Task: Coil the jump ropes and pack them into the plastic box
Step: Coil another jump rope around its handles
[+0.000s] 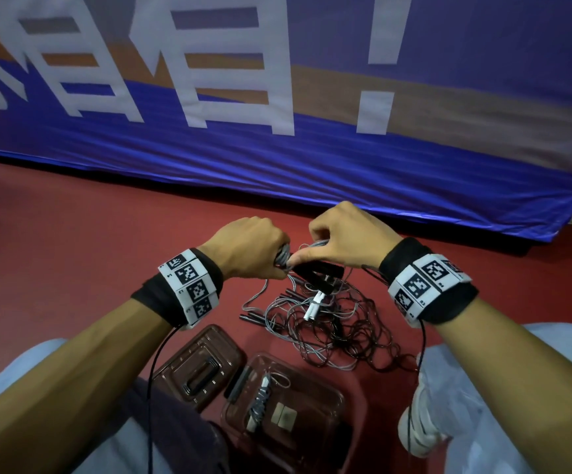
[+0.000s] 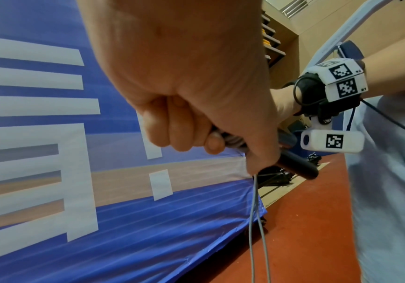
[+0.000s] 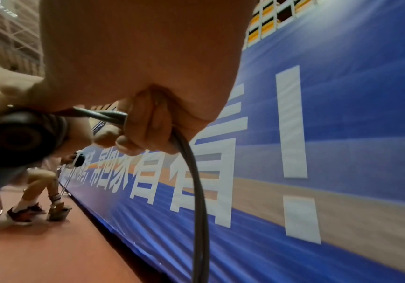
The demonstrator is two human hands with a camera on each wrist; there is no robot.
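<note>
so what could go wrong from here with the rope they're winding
1. The grey rope trails from the left hand into the tangled pile; pulling could snag or drag the other ropes.
2. Only the hands, left and right hand, keep the coil together; a slip may unwind it.

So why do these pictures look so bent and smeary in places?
Head view: wide lens curves the blue banner, and its lettering is soft. Left wrist view: the left hand looms huge and slightly blurred. Right wrist view: the black handle close to the lens is out of focus.
</note>
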